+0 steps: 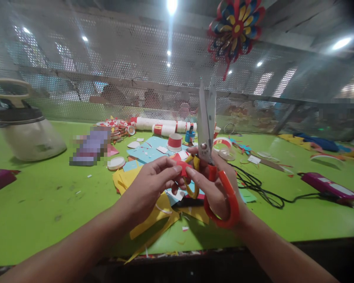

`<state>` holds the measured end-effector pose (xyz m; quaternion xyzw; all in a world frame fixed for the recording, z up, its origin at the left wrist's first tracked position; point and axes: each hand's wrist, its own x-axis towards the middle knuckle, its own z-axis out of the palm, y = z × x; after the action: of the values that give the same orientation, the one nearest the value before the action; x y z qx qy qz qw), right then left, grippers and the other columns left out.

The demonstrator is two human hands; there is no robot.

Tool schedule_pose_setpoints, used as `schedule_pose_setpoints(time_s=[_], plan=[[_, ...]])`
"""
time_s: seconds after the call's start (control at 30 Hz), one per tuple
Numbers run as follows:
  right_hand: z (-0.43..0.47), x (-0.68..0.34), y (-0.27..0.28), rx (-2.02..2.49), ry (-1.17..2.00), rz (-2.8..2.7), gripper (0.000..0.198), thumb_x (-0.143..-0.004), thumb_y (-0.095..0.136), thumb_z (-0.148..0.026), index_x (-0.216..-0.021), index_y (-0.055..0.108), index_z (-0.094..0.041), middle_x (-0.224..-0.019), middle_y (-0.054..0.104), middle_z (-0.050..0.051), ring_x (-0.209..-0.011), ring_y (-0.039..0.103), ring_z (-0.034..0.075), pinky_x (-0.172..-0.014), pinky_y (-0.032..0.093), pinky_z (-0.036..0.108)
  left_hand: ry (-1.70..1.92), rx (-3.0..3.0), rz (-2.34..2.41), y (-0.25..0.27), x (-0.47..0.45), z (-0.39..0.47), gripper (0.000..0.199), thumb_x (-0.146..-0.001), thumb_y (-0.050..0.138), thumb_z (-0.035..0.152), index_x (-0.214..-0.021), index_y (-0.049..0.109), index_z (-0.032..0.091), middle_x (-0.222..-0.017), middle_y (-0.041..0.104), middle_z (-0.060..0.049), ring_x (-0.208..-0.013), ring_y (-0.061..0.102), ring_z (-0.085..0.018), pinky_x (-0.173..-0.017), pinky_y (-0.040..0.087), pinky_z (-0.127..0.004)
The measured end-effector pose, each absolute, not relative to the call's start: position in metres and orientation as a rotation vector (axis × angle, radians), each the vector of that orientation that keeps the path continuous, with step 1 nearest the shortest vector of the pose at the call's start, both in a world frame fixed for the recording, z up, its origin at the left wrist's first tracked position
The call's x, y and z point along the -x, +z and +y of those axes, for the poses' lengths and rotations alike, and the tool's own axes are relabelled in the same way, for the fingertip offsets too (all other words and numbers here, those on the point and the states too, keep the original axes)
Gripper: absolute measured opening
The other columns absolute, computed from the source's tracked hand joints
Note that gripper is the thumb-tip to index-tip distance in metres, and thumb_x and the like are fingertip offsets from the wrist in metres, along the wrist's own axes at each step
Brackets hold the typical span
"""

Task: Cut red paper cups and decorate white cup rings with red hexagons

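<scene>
Red piece held in both hands above the table, scissors in the right; containers toward the back edge.

Left hand (149, 182): fingertips pinching red piece (183, 168). Right hand (214, 188): fingertips on same piece, also gripping scissors (205, 129), blades up, slightly parted. Piece located above the middle of the table (47, 212), between its side edges. Blue pot (190, 136): dark item standing in it. Red-and-white cup (175, 143): mouth down, interior hidden. Stacked cups (164, 129): on their sides, nested, near back edge. Handled jug (32, 135): upright near left edge, lidded; cannot tell contents.
</scene>
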<state>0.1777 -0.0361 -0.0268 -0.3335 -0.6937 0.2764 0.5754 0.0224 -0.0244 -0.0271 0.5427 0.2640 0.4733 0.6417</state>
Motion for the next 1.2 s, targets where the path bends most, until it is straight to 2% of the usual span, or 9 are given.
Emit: schedule_pose_setpoints(time_s=[0.27,0.97,1.2], plan=[[-0.0384,-0.1747,-0.0297,0.783,0.633,-1.607,0.030,-0.084,0.059,-0.018,-0.114,0.055,-0.020,-0.077,0.053,-0.002,-0.063,0.053,0.011,-0.056,0.047,0.026,1.168,-1.298,0.624,-0.0296,-0.0254,-0.0283,0.010,-0.083,0.062,0.022,-0.076,0.060,0.015,-0.073,0.059,0.001,-0.066,0.051,-0.010,-0.058,0.039,-0.022],[-0.0369,-0.1721,-0.0336,0.774,0.631,-1.584,0.027,-0.085,0.059,-0.018,-0.112,0.055,-0.020,-0.075,0.052,-0.004,-0.063,0.051,0.009,-0.057,0.047,0.023,1.220,-1.219,0.697,-0.0321,-0.0306,-0.0292,0.015,-0.080,0.066,0.026,-0.073,0.060,0.014,-0.072,0.059,0.000,-0.065,0.049,-0.010,-0.060,0.038,-0.024],[-0.0389,-0.1716,-0.0284,0.815,0.758,-1.588,0.028,-0.089,0.058,-0.029,-0.115,0.053,-0.022,-0.082,0.056,-0.001,-0.069,0.056,0.011,-0.064,0.050,0.024,1.317,-1.178,0.684,-0.0246,-0.0214,-0.0241,0.013,-0.079,0.067,0.023,-0.071,0.061,0.015,-0.070,0.061,0.000,-0.063,0.049,-0.009,-0.062,0.040,-0.024]])
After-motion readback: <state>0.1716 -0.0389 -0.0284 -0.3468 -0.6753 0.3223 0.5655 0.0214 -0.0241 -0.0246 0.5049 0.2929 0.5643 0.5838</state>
